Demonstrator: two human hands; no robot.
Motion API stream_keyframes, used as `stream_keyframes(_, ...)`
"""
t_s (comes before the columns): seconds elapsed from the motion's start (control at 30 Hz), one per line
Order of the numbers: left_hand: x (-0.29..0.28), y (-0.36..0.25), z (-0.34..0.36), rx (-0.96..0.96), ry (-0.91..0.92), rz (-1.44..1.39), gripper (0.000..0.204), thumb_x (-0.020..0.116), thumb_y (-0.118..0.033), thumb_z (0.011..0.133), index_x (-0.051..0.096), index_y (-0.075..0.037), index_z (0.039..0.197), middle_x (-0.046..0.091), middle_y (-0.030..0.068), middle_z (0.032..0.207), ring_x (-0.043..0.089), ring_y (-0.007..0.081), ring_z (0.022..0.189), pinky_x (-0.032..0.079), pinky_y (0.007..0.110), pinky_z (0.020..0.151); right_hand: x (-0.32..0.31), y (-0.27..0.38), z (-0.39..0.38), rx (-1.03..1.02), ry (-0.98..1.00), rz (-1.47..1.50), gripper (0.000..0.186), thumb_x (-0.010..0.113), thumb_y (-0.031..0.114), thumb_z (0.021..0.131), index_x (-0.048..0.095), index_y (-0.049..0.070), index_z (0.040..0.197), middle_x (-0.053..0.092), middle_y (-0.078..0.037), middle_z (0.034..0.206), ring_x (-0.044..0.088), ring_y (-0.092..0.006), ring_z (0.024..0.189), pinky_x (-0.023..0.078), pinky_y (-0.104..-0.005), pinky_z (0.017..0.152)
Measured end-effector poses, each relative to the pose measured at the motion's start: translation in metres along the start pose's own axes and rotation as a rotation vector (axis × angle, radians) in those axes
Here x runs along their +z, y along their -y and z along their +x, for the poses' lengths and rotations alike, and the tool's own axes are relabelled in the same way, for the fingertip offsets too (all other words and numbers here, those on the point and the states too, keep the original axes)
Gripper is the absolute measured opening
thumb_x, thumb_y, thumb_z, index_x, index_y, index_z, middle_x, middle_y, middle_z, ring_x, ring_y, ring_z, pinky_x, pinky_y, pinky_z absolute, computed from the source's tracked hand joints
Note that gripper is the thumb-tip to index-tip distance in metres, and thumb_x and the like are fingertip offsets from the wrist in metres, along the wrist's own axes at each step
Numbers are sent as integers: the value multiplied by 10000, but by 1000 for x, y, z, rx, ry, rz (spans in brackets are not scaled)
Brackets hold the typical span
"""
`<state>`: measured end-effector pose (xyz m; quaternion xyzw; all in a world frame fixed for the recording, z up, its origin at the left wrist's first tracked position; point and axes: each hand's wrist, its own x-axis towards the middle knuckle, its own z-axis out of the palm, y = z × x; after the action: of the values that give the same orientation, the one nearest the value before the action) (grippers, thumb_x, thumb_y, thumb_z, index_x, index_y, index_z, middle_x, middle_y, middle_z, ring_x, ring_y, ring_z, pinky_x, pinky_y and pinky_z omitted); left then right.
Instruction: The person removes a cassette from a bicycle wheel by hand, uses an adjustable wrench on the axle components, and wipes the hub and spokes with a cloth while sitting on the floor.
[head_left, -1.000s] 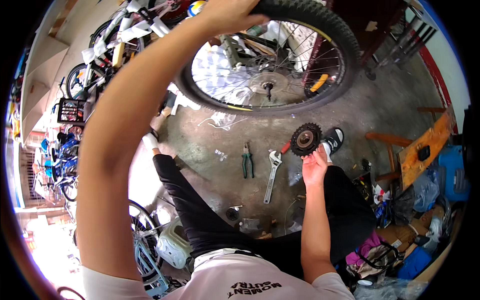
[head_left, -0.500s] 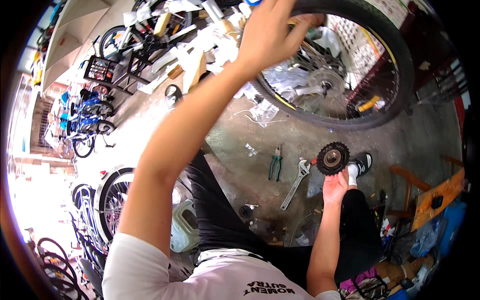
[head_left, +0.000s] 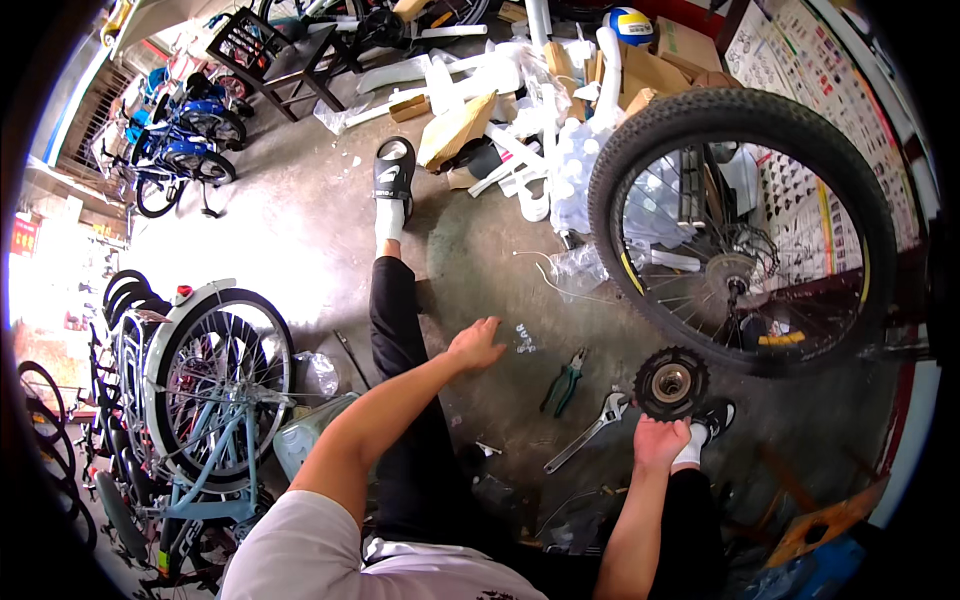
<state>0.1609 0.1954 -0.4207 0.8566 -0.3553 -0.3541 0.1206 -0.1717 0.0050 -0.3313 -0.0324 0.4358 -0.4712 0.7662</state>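
My right hand is closed on the lower edge of a black bicycle freewheel, its toothed face turned up and its round metal centre showing. Stretched out over my left thigh, my left hand is empty with its fingers apart. Green-handled pliers lie on the floor between the two hands. Beside them, left of the freewheel, rests a silver adjustable wrench. A large bicycle wheel with a knobbly black tyre stands beyond the freewheel, touched by neither hand.
A pale blue bicycle stands at my left. Cardboard, white foam and plastic wrapping are heaped at the back, near a dark wooden chair. Small blue bicycles stand far left. A wooden stool is at lower right.
My left hand has come away from the wheel's upper area, down and toward me, over my left leg. My right hand still holds the freewheel. The view has shifted.
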Motion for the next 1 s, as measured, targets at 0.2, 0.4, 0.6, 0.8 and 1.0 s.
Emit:
stream_keyframes(0.2,-53,-28,152,39,-233,-81,594,599,-278,869,410,-126,1411,717,184,1017,672,414,940,529,514,835,15,-33,28,173,185,66,524,507,186,856,538,50,1361,541,-109,1417,490,-300,1328,360,-497,1139)
stream_keyframes(0.4,-96,-45,257,-17,-394,-33,596,647,-221,834,470,-192,1403,677,161,1150,649,367,1056,522,489,885,1,-57,34,210,359,-17,456,428,301,974,556,59,1339,561,-101,1394,507,-290,1304,369,-471,1128)
stream_keyframes(0.6,-61,-17,197,85,-731,341,147,696,-169,801,738,-119,933,554,112,1206,515,310,1167,416,476,978,-8,-53,26,228,314,-43,452,408,277,986,526,61,1366,556,-110,1390,516,-295,1291,395,-471,1105)
stream_keyframes(0.8,-13,-37,73,509,-703,87,144,741,-187,805,684,-121,919,698,66,866,662,299,967,468,473,931,-24,-45,31,208,401,-75,480,428,305,975,533,49,1367,523,-139,1429,484,-322,1331,334,-544,1148)
stream_keyframes(1.0,80,-43,94,324,-318,-408,180,647,-258,921,623,-147,1060,699,177,877,666,409,819,526,497,681,-23,-33,28,165,359,44,461,430,233,969,522,9,1362,517,-141,1431,485,-315,1326,330,-500,1165)
